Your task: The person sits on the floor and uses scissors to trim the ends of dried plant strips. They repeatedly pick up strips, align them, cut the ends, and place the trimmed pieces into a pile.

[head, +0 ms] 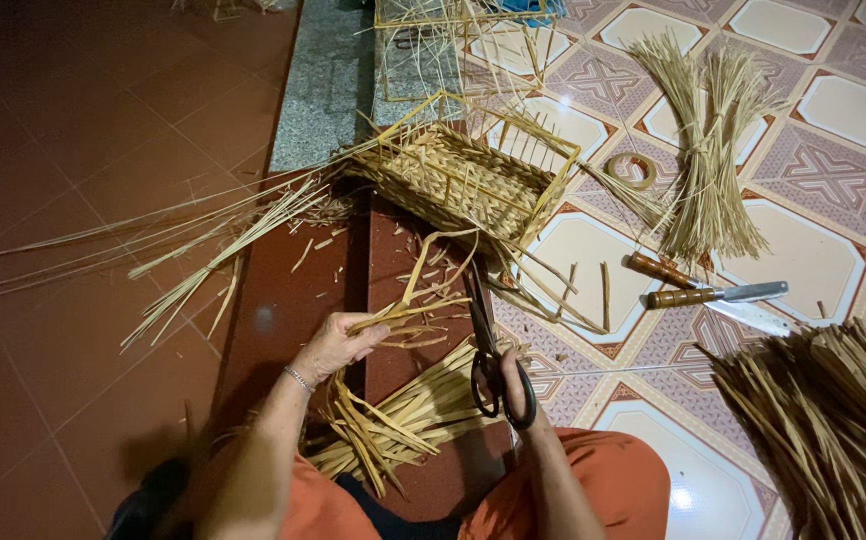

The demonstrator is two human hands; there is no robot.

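The left hand (336,345) pinches a bent yellow reed strip (423,290), fingers closed on it above a pile of cut strips (408,410) – the strip loops up toward the half-woven basket (463,180). The right hand (516,392) grips black scissors (488,345), fingers through the handles, blades pointing up beside the strip. 2 knives (713,295), a tape roll (631,170) and a tied reed bundle (703,150) lie well apart on the patterned tiles (833,180)

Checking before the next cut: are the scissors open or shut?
Shut: the scissors, held by the right hand, show their blades lying together as one dark line.
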